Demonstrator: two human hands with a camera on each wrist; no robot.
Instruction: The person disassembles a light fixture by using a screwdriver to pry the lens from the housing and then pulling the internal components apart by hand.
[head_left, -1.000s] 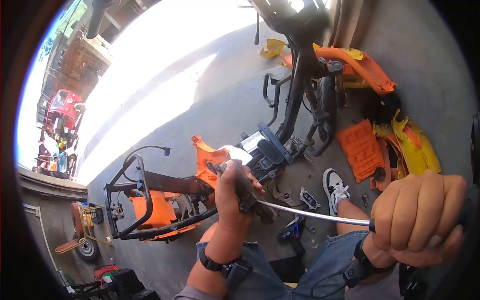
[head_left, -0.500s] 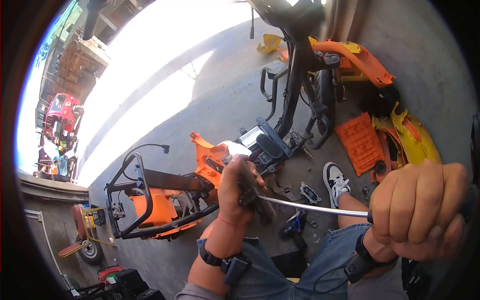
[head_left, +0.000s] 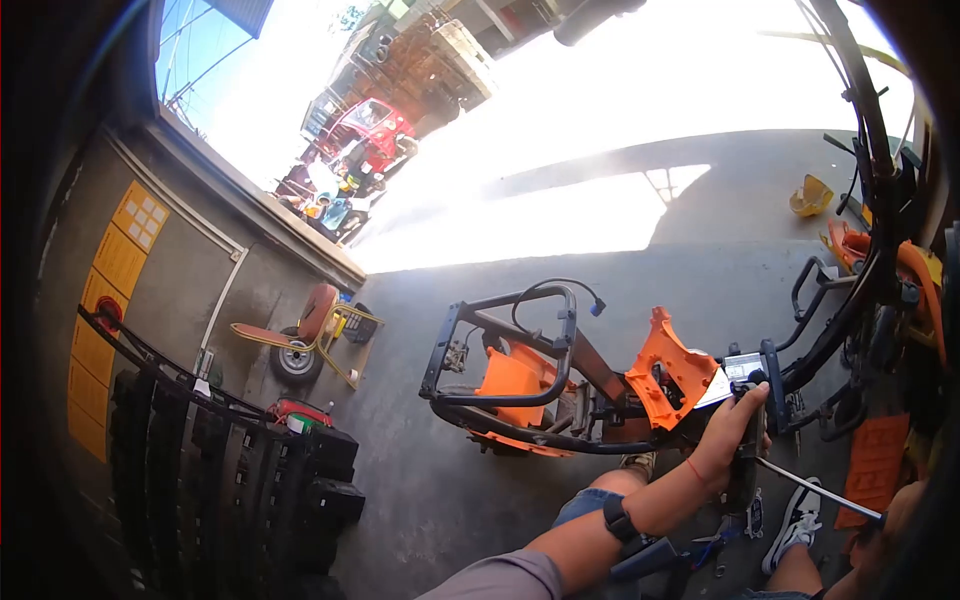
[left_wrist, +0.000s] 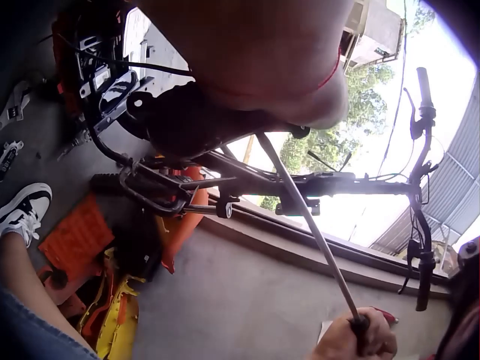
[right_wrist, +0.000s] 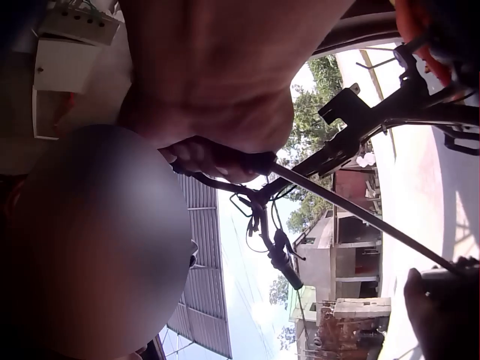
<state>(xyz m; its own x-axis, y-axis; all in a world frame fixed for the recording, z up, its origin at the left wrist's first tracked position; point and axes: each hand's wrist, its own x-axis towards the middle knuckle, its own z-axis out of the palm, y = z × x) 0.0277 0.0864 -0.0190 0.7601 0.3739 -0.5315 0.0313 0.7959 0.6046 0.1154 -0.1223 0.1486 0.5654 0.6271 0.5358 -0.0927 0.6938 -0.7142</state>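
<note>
In the head view, the left hand point(head_left: 728, 436) grips a dark, elongated part point(head_left: 744, 470), thumb on its upper end. A long metal screwdriver shaft point(head_left: 815, 489) runs from that part to the right hand point(head_left: 905, 510), which is curled round the handle at the right edge. The left wrist view shows the shaft point(left_wrist: 311, 225) meeting the dark part point(left_wrist: 180, 120), with the right hand point(left_wrist: 352, 337) at its other end. In the right wrist view the right hand point(right_wrist: 217, 154) holds the tool, its shaft point(right_wrist: 367, 217) reaching toward the left hand point(right_wrist: 435, 300).
A bare motorbike frame point(head_left: 500, 400) with an orange cover point(head_left: 668, 375) lies behind the left hand. An orange panel point(head_left: 873, 465) and other fairings are at the right. A chair point(head_left: 318, 312), a wheel point(head_left: 297, 362) and black crates point(head_left: 320, 500) stand at the left.
The head view has swung left, so both hands now appear farther right and the left wall shows. The left hand still grips the dark part and the right hand still holds the screwdriver.
</note>
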